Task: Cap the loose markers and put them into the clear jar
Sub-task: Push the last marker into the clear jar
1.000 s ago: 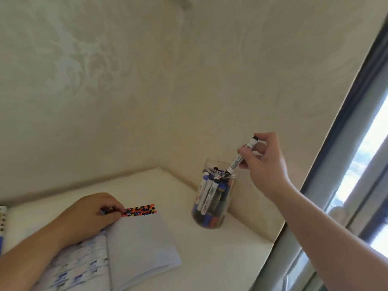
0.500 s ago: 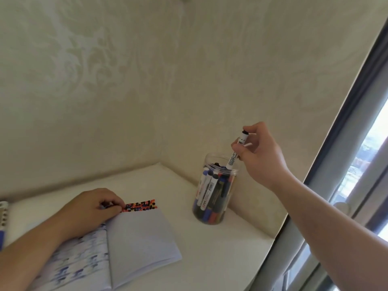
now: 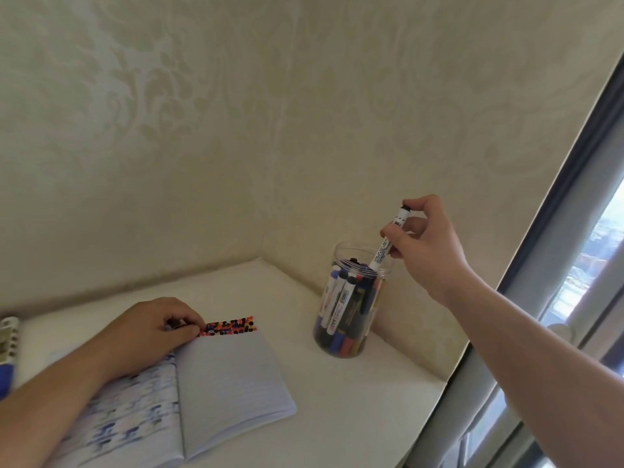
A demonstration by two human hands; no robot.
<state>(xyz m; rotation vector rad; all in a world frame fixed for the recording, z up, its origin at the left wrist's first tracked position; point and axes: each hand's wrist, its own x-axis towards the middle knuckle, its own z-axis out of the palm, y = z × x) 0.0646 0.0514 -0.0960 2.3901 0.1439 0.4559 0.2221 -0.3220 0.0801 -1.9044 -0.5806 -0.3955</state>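
The right hand [image 3: 423,244] pinches the marker [image 3: 388,239], whose near-upright, slightly tilted axis points its lower end into the clear jar [image 3: 351,298] directly below.

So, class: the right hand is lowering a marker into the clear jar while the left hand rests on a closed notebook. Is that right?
Not quite. The head view shows the notebook lying open, not closed. The rest stands: the right hand holds a marker with its lower end in the mouth of the clear jar, and the left hand rests on the notebook.
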